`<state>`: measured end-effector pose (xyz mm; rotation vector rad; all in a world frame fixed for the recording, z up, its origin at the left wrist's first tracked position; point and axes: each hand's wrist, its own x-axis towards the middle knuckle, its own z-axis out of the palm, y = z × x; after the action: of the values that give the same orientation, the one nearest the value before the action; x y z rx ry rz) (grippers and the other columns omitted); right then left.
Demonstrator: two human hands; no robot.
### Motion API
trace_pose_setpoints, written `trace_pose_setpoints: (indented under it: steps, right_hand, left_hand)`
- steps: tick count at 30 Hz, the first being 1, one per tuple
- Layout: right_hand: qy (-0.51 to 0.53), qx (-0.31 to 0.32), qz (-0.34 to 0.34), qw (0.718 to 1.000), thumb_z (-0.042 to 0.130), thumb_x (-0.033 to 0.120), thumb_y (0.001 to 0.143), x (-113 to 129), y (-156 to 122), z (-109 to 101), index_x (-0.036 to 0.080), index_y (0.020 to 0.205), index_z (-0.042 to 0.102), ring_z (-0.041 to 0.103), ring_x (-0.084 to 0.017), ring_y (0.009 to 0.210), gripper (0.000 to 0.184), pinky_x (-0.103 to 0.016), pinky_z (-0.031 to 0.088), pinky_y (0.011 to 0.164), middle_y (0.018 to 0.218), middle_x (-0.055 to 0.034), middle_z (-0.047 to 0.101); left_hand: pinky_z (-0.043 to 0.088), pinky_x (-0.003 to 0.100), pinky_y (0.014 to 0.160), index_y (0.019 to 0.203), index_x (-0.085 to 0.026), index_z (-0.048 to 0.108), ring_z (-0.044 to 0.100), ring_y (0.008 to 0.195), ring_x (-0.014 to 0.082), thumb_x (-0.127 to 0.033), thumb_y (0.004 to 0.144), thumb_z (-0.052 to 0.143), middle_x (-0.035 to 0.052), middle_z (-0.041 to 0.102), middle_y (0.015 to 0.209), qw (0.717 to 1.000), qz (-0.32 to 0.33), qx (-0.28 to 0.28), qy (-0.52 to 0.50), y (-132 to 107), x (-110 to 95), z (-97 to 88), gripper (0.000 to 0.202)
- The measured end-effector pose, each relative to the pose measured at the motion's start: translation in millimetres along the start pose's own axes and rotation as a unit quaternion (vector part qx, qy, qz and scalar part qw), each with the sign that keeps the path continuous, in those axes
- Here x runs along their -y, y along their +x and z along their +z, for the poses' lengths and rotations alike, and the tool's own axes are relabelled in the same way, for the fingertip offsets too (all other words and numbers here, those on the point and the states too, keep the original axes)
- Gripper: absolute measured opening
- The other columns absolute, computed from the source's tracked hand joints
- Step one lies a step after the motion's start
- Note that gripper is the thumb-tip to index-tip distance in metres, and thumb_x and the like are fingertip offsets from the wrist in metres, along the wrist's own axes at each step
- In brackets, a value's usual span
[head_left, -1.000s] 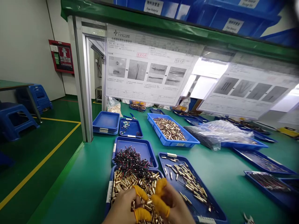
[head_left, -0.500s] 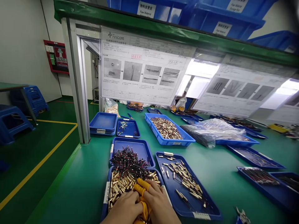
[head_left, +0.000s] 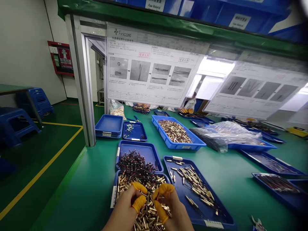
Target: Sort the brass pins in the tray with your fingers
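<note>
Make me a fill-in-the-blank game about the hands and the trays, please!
1. The left hand and the right hand wear orange covers on some of their ____.
2. The hands are over a tray of shiny ____-colored metal pins.
3. The other tray of pins, to the right of the hands, is colored ____.
4. The pile just past the pins is made of thin black and red ____.

Answers: fingers; gold; blue; wires.

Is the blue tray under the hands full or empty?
Full: brass-coloured pins fill the blue tray around the left hand and right hand.
</note>
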<state>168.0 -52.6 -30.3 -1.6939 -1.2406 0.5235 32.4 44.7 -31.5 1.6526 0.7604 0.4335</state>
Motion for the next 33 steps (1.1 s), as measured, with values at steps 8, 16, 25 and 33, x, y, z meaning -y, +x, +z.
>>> trace_pose_setpoints:
  steps: [8, 16, 25, 33]
  right_hand:
    - [0.148, -0.046, 0.086, 0.984, 0.055, 0.032, 0.071, -13, -13, 30, 0.027, 0.105, 0.038, 0.065, -0.018, 0.061, 0.038, -0.028, 0.053, 0.058, 0.076, -0.0021, 0.065]
    - [0.003, -0.016, -0.007, 1.0, 0.053, 0.025, 0.071, -13, -8, 19, 0.021, 0.083, 0.054, 0.056, -0.016, 0.052, 0.012, -0.024, 0.047, 0.051, 0.063, -0.0011, 0.06]
    - [0.104, 0.062, 0.036, 0.992, 0.055, 0.032, 0.079, 9, -5, 11, 0.02, 0.073, 0.051, 0.058, -0.013, 0.05, 0.015, -0.021, 0.042, 0.047, 0.058, 0.0024, 0.058]
    - [0.429, 0.109, 0.119, 0.889, 0.066, 0.047, 0.072, 28, -2, 10, 0.02, 0.078, 0.052, 0.056, -0.005, 0.044, 0.031, -0.015, 0.043, 0.047, 0.059, 0.005, 0.062]
  left_hand:
    - [0.041, 0.026, 0.066, 0.075, -0.017, 0.059, 0.057, 0.076, 0.0205, -0.019, 0.074, 0.051, 0.0046, 0.063, 0.078, 0.998, 0.036, 0.007, 0.05, -3, -4, 1.1, 0.008]
    - [0.035, 0.022, 0.056, 0.065, -0.016, 0.054, 0.051, 0.063, 0.0162, -0.017, 0.072, 0.05, 0.0007, 0.055, 0.065, 0.995, 0.046, -0.003, 0.088, -5, -12, 0.4, 0.008]
    - [0.036, 0.024, 0.059, 0.068, -0.016, 0.058, 0.05, 0.064, 0.017, -0.018, 0.071, 0.052, 0.0012, 0.056, 0.065, 0.994, 0.071, -0.021, 0.077, -8, -15, -1.2, 0.008]
    - [0.039, 0.026, 0.061, 0.069, -0.016, 0.053, 0.049, 0.066, 0.0173, -0.024, 0.075, 0.049, 0.0025, 0.055, 0.067, 0.995, 0.091, -0.033, 0.021, -10, -11, -1.9, 0.01]
